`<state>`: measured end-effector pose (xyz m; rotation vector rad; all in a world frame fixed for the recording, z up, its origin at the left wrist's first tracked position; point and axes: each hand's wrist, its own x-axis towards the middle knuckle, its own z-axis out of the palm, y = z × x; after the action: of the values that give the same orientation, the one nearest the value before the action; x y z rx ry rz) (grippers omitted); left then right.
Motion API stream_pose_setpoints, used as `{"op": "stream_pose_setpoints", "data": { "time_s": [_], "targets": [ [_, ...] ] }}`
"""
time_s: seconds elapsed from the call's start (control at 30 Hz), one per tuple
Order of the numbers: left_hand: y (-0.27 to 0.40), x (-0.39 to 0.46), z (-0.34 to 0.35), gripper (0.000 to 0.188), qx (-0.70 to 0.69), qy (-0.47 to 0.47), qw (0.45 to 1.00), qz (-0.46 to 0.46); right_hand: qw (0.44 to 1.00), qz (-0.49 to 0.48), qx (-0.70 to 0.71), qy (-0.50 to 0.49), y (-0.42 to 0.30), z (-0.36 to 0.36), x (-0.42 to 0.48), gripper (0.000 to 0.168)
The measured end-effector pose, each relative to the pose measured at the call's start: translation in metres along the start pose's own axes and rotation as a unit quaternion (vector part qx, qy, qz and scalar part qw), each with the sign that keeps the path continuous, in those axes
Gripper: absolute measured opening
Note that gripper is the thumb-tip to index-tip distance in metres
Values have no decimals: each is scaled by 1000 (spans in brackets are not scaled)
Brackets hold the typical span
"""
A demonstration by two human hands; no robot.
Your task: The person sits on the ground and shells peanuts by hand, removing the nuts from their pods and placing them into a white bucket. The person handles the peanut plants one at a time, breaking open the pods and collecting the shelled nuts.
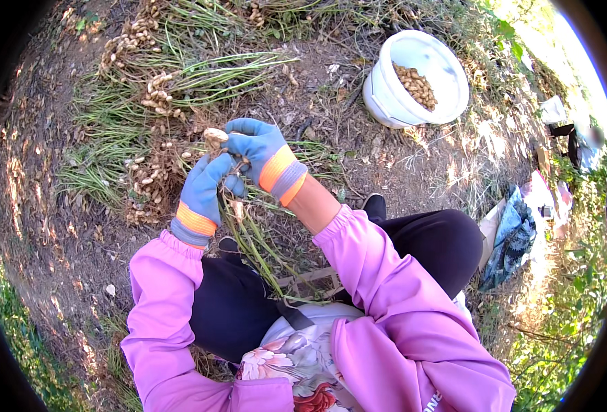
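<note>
My left hand point(203, 183), in a blue-coated work glove with an orange and grey cuff, grips the root end of a pulled peanut plant point(254, 247). Its green stems trail down between my legs. My right hand point(257, 147), gloved the same way, is closed around the same root end, close against the left. A pale peanut pod point(215, 135) shows just beyond the fingertips; whether fingers press on it is hard to tell. Another pod point(237, 210) dangles below the hands. The fingers partly hide the roots.
Uprooted peanut plants point(216, 77) lie in a row ahead and to the left, with clusters of pods point(146, 180) on their roots. A white plastic bucket point(378, 98), tilted, holds loose peanuts point(416, 86). A blue patterned cloth point(509, 237) and bags lie at right.
</note>
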<state>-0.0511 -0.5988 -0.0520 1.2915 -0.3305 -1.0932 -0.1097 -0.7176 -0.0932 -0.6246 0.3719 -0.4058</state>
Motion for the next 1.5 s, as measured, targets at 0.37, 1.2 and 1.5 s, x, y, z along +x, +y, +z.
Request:
{"op": "stream_pose_setpoints", "data": {
  "time_s": [0.37, 1.2, 1.5],
  "targets": [
    [-3, 7, 10, 23, 6, -7, 1000, 8, 995, -2, -68, 69, -13, 1, -2, 21],
    [-10, 18, 19, 14, -18, -4, 1000, -10, 929, -112, -350, 32, -22, -21, 16, 25],
    [-10, 21, 26, 14, -53, 5, 999, 11, 974, -72, -211, 35, -27, -21, 14, 19]
  ]
}}
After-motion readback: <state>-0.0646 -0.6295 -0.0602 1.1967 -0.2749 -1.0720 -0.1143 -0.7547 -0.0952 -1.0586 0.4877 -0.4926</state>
